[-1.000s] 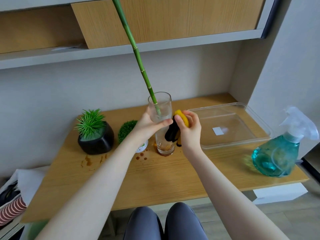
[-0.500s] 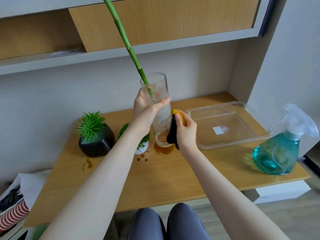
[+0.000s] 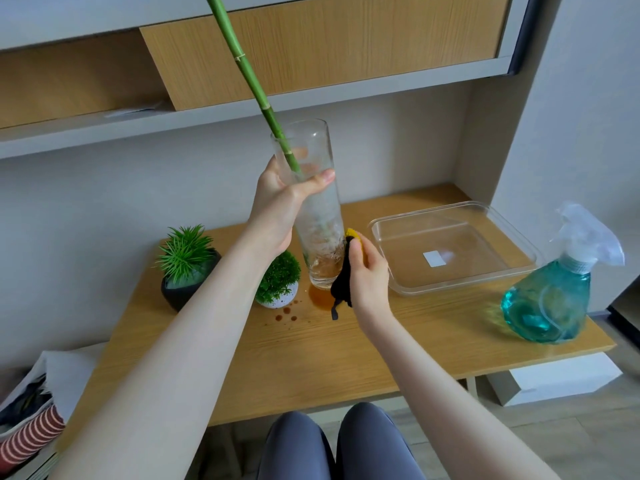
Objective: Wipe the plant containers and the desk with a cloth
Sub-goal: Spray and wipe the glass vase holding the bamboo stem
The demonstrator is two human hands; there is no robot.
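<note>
My left hand (image 3: 282,202) grips a tall clear glass vase (image 3: 317,216) and holds it lifted above the wooden desk (image 3: 346,348). A long green bamboo stem (image 3: 249,81) stands in the vase and leans up to the left. My right hand (image 3: 369,275) holds a black and yellow cloth (image 3: 343,284) against the lower right side of the vase. A brown ring stain (image 3: 320,296) and small brown drops (image 3: 285,315) mark the desk under the vase. A spiky plant in a black pot (image 3: 185,275) and a small round plant in a white pot (image 3: 278,284) stand on the left.
A clear rectangular tray (image 3: 450,247) lies at the back right of the desk. A teal spray bottle (image 3: 550,299) stands near the right edge. A shelf and cabinet (image 3: 311,50) hang overhead. A white box (image 3: 554,379) sits on the floor; bags (image 3: 31,420) lie at lower left.
My left hand has lifted the vase off the desk and raised it, uncovering the brown ring. My right hand has slid the cloth down to the vase's lower part.
</note>
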